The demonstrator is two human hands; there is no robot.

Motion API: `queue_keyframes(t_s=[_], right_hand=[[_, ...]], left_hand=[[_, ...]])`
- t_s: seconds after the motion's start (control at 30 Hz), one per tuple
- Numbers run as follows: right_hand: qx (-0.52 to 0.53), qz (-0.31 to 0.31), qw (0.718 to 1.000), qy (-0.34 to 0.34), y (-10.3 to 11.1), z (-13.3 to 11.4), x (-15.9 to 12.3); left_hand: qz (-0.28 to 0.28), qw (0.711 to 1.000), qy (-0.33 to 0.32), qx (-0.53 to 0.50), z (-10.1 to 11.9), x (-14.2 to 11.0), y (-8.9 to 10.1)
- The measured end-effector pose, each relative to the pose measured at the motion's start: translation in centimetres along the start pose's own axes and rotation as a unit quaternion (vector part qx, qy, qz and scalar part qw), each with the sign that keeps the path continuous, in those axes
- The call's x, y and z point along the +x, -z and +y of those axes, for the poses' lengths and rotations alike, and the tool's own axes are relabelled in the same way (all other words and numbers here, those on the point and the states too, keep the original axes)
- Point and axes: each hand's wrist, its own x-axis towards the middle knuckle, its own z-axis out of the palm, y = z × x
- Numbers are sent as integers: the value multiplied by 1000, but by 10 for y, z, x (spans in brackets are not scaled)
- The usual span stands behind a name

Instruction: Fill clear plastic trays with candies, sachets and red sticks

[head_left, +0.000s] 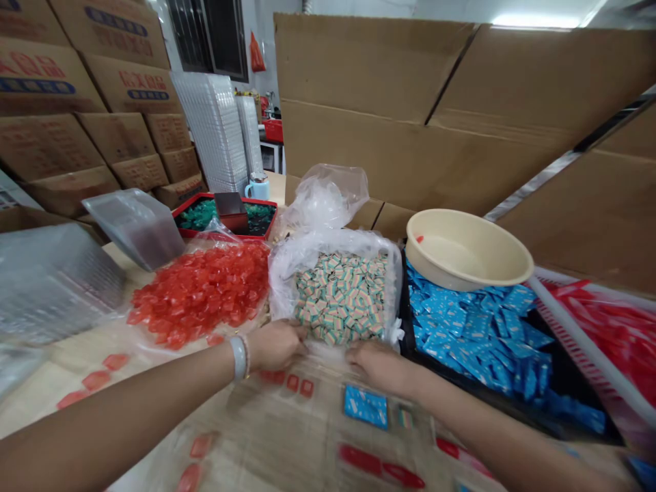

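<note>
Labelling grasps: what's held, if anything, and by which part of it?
Can't tell: left hand at the near-left corner of the open plastic bag of striped pieces, right hand at its near edge; blur hides any grip.

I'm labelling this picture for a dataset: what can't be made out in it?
All in the head view:
Fingertips of the left hand and right hand: hidden by the hands themselves.
How far back the blue packets reach: hidden by the cream basin.
Print on the red wrapper: blurred.
Full extent of the red heap: cut off by the right edge.
</note>
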Motion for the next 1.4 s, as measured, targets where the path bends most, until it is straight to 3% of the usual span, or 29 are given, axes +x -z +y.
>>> queue_keyframes(t_s=[0.2, 0.4, 0.6, 0.73, 0.93, 1.03, 1.13, 1.23, 1.33, 1.4], right_hand=[[59, -7, 998, -9, 6, -1, -10], [34, 59, 996, -62, 6, -14, 0], [100, 29, 986, -128, 3, -4, 14], [22, 2, 990, -137, 2, -6, 17], [-37, 92, 991, -85, -8, -18, 12], [12, 111, 991, -70, -12, -11, 5], [82, 165, 980, -77, -8, -2, -5], [131, 232, 955, -127, 4, 6, -11], [138, 256, 944, -157, 21, 14, -2], [96, 291, 935, -179, 32, 21, 14]], left_hand=[[-6, 1000, 14, 20, 7, -12, 0], [-8, 999, 44, -2, 6, 5, 7], [-57, 985, 156, -51, -5, 21, -1], [-74, 990, 123, -8, 0, 20, -5], [19, 999, 39, 28, 11, 10, -3], [15, 1000, -7, 5, 12, 5, -4], [25, 999, 17, -33, 14, 3, -4], [54, 995, 43, -79, 13, 9, 1], [103, 984, 94, -113, 3, 29, 10], [156, 968, 162, -110, -8, 48, 13]])
